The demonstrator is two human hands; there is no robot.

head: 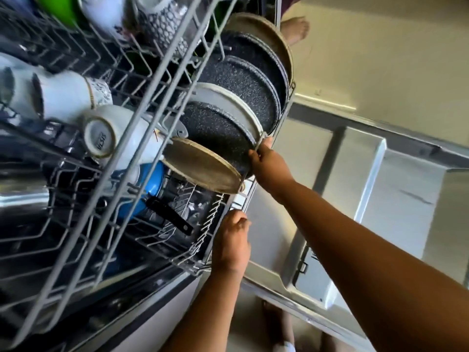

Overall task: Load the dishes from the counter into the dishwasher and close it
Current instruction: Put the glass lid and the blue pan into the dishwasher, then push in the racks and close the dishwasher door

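Plates [243, 97] stand on edge in a row in the lower rack [215, 224] at frame centre, with mugs [106, 133] lying in the upper rack [142, 102] to their left. The open dishwasher door [380, 199] fills the right. Two hands [266, 163] [232, 240] touch the lower rack's front edge.

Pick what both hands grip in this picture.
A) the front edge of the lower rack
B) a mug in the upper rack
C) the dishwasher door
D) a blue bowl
A: the right hand and the left hand both curl round the front wire of the lower rack, beside the plates.
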